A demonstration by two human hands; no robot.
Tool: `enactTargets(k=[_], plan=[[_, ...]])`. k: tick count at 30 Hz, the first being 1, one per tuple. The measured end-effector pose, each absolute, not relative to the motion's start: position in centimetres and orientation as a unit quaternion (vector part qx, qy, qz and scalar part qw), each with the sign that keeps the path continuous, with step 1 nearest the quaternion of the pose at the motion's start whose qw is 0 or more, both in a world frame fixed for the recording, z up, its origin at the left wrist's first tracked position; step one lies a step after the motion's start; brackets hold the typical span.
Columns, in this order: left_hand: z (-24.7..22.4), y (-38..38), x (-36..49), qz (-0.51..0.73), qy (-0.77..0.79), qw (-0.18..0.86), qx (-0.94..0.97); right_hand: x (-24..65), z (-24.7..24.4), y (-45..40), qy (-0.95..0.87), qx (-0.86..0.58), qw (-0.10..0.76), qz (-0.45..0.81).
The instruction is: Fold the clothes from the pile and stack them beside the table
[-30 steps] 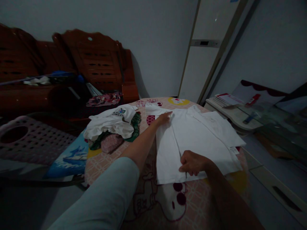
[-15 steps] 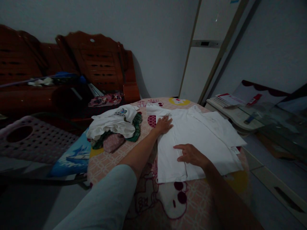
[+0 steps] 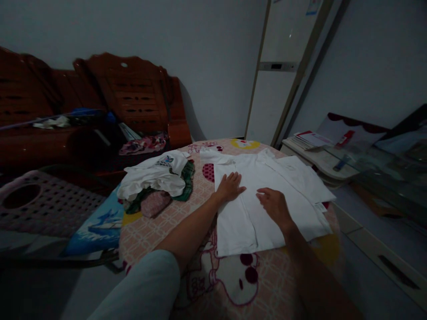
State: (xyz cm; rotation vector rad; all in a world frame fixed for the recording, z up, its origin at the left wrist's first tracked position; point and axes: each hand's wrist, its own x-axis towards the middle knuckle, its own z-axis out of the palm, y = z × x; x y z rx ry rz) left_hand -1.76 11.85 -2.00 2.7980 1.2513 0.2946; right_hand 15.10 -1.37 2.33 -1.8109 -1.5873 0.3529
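A white shirt lies spread on the round table, its left side folded inward and a sleeve showing at the upper left. My left hand rests flat on the folded side with its fingers spread. To the right, over the middle of the shirt, is my right hand, fingers loosely bent and apart; whether it touches the cloth I cannot tell. Neither hand holds anything.
A pile of clothes, white, green and pink, sits on the left of the patterned tablecloth. Beyond are a wooden sofa and a woven pink chair. A glass-topped cabinet stands at the right.
My left hand has slid toward me along the folded side. My right hand has moved up and right over the shirt, its pointing finger now bent. The camera view has shifted slightly.
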Motion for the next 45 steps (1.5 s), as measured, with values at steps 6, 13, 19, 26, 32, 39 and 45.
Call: enactTargets(k=[6, 13, 19, 26, 32, 39, 45], plan=[[-2.0, 12.2, -1.8, 0.099, 0.405, 0.037, 0.908, 22.3, 2.0, -1.6, -0.514, -0.767, 0.331, -0.194], [-2.2, 12.2, -1.8, 0.103, 0.404, 0.043, 0.908, 25.1, 0.9, -2.8, -0.448, -0.852, 0.176, -0.205], [-2.0, 12.3, -1.8, 0.130, 0.408, 0.087, 0.899, 23.6, 2.7, -2.5, -0.446, -0.852, 0.179, -0.210], [1.3, 14.2, 2.7, 0.298, 0.404, 0.438, 0.746, 21.6, 3.7, -2.5, -0.436, -0.856, 0.199, -0.191], [2.1, 14.2, 11.3, 0.305, 0.333, 0.776, 0.439, 21.2, 3.9, -2.8, -0.438, -0.852, 0.210, -0.195], [2.9, 16.5, 15.5, 0.398, 0.295, 0.782, 0.379, 20.9, 4.0, -2.9, -0.476, -0.824, 0.235, -0.201], [4.7, 19.7, 15.2, 0.347, 0.392, 0.611, 0.593, 20.3, 4.1, -3.1, -0.541, -0.806, 0.183, -0.151]])
